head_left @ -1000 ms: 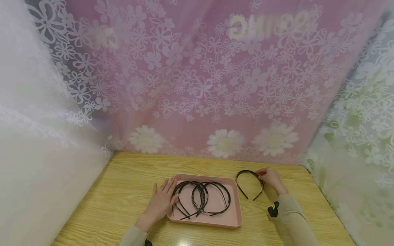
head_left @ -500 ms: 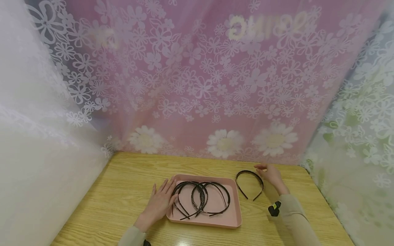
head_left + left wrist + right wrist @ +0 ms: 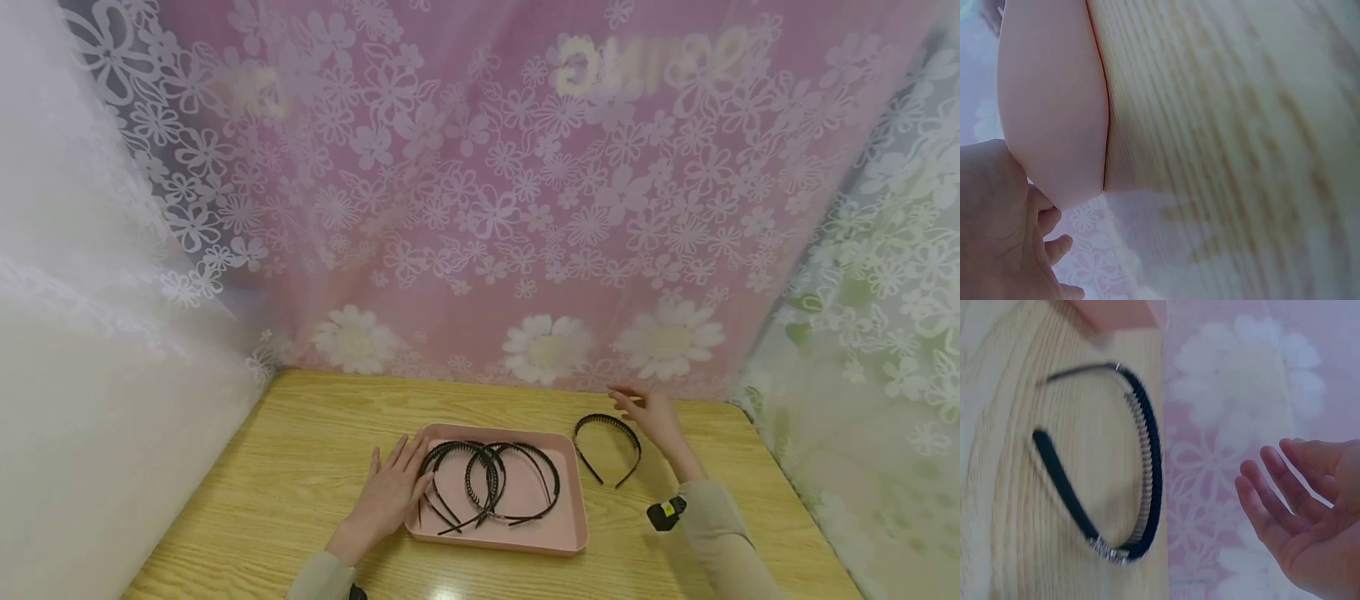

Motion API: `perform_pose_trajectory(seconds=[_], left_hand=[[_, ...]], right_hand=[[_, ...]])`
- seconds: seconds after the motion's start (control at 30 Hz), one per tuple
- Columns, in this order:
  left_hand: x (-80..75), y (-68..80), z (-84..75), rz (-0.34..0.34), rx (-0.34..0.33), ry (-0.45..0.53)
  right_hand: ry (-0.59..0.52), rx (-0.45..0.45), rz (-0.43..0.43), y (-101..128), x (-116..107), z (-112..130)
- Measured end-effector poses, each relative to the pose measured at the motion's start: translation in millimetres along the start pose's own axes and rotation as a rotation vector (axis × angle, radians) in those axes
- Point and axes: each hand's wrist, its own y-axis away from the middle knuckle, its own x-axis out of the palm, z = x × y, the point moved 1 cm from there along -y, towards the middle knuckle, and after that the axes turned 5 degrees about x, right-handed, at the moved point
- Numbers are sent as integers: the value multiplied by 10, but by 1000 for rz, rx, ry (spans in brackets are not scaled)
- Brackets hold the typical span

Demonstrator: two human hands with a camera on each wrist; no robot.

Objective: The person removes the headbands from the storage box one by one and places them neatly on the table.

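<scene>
Your right hand (image 3: 654, 417) hovers spread beside the lone headband (image 3: 607, 446); keep your flat left hand (image 3: 390, 493) steadying the pink tray (image 3: 525, 542).

We find only one piece of writing: pale, blurred letters (image 3: 648, 62) high on the pink flowered curtain (image 3: 480, 217) at the back in the head view. They appear mirrored, as if seen through the cloth from behind. The clearest is a rounded letter at the left end that looks like a reversed "G"; the rest may read "SPRING" backwards, but we cannot be sure, since the strokes are soft and washed out. We see no print, label, brand or number on the pink tray (image 3: 577, 533), the headbands, the worktop (image 3: 315, 450) or the sleeves. In the two wrist views we can read nothing at all.
</scene>
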Motion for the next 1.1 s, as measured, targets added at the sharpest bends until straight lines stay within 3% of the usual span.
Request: perform_pose_trajectory(seconds=[0.17,0.6,1.1], left_hand=[[-11,1,-11,-12,1,6],[-10,6,-7,-24,12,-2],[22,6,3,-12,3,-14]], right_hand=[[-59,-39,25,16,62,89],[-114,-40,99,96,274,327],[-115,-120,180,134,650,513]])
